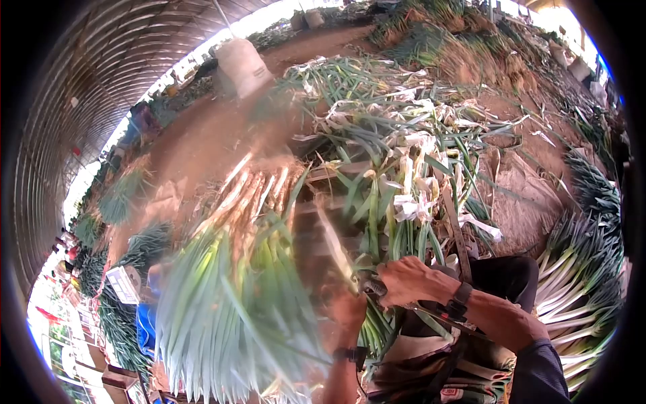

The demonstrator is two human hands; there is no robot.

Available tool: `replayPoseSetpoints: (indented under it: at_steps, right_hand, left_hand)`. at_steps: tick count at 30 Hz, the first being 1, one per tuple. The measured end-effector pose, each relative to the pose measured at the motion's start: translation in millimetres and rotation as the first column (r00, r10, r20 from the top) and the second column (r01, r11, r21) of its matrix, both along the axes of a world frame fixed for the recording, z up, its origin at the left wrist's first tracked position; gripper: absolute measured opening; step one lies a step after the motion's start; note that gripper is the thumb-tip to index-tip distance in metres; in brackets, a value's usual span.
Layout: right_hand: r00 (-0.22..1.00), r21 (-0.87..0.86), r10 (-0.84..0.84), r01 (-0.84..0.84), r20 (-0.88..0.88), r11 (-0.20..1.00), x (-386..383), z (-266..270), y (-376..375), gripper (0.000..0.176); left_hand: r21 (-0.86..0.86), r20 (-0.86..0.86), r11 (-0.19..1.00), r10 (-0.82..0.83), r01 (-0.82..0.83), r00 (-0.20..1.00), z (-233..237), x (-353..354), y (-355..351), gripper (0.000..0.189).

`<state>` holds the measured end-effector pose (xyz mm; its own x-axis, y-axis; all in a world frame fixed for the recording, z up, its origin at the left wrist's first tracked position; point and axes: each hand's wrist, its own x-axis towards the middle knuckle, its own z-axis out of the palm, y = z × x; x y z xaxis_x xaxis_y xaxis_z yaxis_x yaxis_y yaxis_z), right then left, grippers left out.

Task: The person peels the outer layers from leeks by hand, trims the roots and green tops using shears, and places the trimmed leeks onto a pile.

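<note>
My left hand [346,310] is closed round a green onion [334,236], whose pale stem points up and away. Close beside it, my right hand [412,281] is curled on a short dark tool [371,284], its end right at the onion's stalk. What kind of tool it is, I cannot tell. To the left lies a big bunch of green onions [232,303], brown roots away from me and green leaves towards me. Beyond my hands is a heap of peeled-off leaves and white skins [410,148].
Cleaned green onions [572,283] with white stems lie in a row at the right. A pale sack [242,67] stands on the dirt floor at the back left. Unpeeled onions [457,54] are piled at the far right. A blurred brown haze hangs beyond the bunch.
</note>
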<state>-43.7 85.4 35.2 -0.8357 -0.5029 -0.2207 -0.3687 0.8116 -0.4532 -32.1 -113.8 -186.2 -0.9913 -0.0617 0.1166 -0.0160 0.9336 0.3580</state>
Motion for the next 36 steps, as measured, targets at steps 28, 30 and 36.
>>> replayPoseSetpoints:
  at_steps: [28, 30, 36]
  right_hand:
    - [0.998, -0.166, -0.006, 0.016, 0.061, 0.986, -48.5, -4.3, -2.9, 0.042]
    - [0.999, -0.178, 0.053, -0.052, 0.001, 0.983, -31.8, 2.4, 16.3, 0.044]
    - [0.975, -0.265, 0.207, -0.178, 0.085, 0.948, 16.1, 14.9, 55.5, 0.053]
  left_hand:
    - [0.210, 0.335, 0.972, 0.032, -0.108, 0.942, -5.8, -19.2, -22.0, 0.062]
    - [0.173, 0.358, 0.979, 0.041, -0.109, 0.933, -6.9, -25.9, -25.7, 0.065]
    - [0.380, 0.240, 0.885, 0.186, -0.268, 0.953, -1.2, -20.3, -36.1, 0.080]
